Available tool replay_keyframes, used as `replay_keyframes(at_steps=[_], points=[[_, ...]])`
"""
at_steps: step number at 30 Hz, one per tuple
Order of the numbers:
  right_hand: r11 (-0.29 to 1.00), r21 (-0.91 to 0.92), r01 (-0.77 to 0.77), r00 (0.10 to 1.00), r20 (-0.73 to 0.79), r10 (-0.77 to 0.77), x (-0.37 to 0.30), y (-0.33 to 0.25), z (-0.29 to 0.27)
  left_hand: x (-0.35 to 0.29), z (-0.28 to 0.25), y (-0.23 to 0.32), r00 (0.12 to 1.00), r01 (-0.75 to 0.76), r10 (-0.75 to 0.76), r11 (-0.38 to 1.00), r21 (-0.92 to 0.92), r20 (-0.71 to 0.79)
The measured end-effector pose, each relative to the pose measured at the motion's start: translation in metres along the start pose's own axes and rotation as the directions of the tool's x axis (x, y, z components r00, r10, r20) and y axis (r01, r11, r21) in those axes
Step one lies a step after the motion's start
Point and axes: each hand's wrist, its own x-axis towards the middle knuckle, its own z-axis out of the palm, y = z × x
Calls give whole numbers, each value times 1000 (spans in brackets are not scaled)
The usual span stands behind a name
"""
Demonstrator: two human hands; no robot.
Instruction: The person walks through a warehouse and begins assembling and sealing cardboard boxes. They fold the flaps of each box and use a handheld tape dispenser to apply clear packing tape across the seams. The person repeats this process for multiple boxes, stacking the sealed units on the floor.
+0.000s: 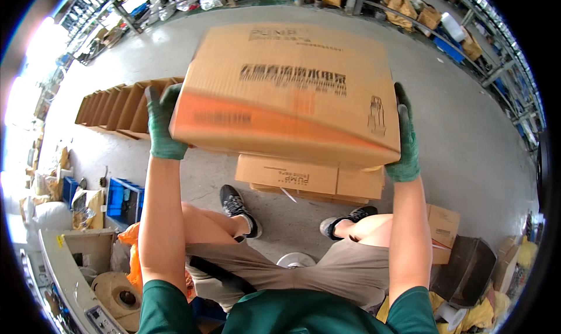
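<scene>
Brown corrugated cardboard, crossed by a slanting orange band and dark print, makes up the large closed-looking carton [292, 106] borne in front of the seated person, between two gloved hands. Judging from the pose, the step in hand is a two-handed carry or positioning of this carton: both bare forearms reach forward and the box seems clear of the floor. Any move from here would call for level, matched pressure from both sides, since nothing visible supports the middle.

On the left end, the left hand in a green knitted glove [167, 123] is spread around the edge, one dark-tipped digit standing upright and apart from the cardboard while the others go out of sight along the box. On the opposite end, the right hand in a matching green glove [407, 141] lies along the side, its fingers close together and pointing away from the body. How far either set curls underneath, I cannot tell.

Below the carton's near edge shows a stack of flat brown cardboard pieces [286, 171]; whether the two touch is hidden. Left of the carton, a row of brown cardboard dividers forming open compartments [120, 109] lies on the grey concrete floor [467, 141].
</scene>
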Motion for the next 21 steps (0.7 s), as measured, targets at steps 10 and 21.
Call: replay_keyframes(at_steps=[10,21], points=[[668,-636,387,841,540,26,-3,14,-2,-31,-53,35,765,627,-575,768,133,-289],[686,-643,341,897,441,-33,12,43,30,-59,-198,8,580,530,-371,848,-11,-725]])
